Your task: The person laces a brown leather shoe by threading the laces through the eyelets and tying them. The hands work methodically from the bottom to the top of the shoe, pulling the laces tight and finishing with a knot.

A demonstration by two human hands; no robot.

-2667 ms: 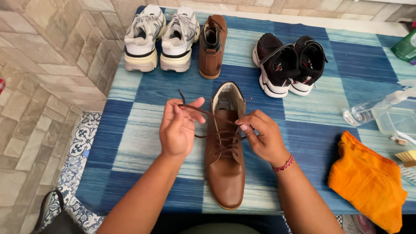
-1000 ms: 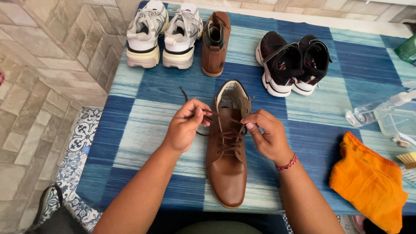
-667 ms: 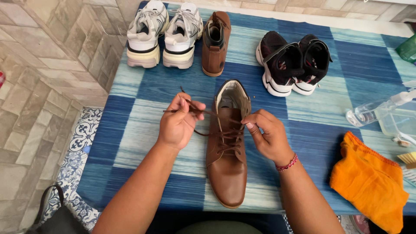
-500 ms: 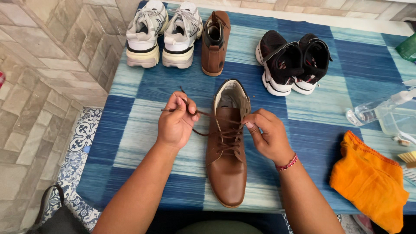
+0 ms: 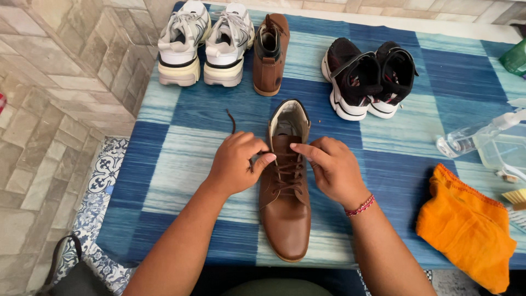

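Clearly the thin dark-brown shoelace (image 5: pixel 232 121) is limp and slippery — left hand (image 5: pixel 236 163) pinches it closed beside the stiff brown leather ankle boot (image 5: pixel 286 192). Right hand (image 5: pixel 332 170) — its grip part-curled — presses the boot's tongue, best held at the collar.

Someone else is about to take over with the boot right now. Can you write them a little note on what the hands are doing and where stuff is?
Left hand: pinching the lace at the boot's left side.
Right hand: fingers on the tongue, top eyelets.
Boot: lies mid-table, toe toward you.
Done: lower eyelets laced.
Left: top not tied; lace end loose on the table.
Nearby: second boot, white sneakers, black sneakers, orange cloth.
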